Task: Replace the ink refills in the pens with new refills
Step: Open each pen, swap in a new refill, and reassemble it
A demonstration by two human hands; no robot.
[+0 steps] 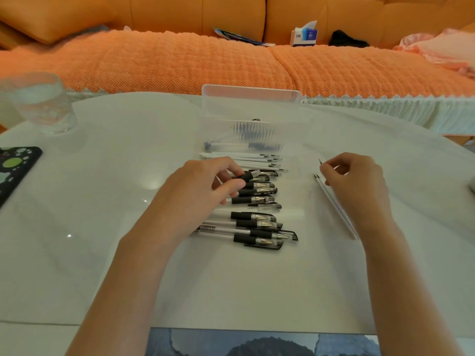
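Pens (257,222) with black grips and clear barrels lie side by side in a column at the centre of the frame, tips pointing right, on a pale glossy table (102,201). The left hand (203,183) comes in from the lower left and covers the upper part of that column; its fingers are curled, and thumb and forefinger pinch the black grip of one pen near the top. The lower pens lie bare just below the hand.

To the right of centre, apart from the pens, the right hand (357,181) pinches a thin refill (320,161) between curled fingertips – only its dark tip pokes out toward the upper left. Two loose refills (334,201) lie slanted on the table, partly under that hand.

Just above the pens is a row of white refills (244,159), and behind them an open clear plastic box (252,119) – more refills show dimly through its ribbed wall.

A drinking glass (43,104) stands at upper left, and a dark patterned case (15,165) lies at the left edge. An orange sofa (180,60) fills the top, with a tissue box (304,34) on it.
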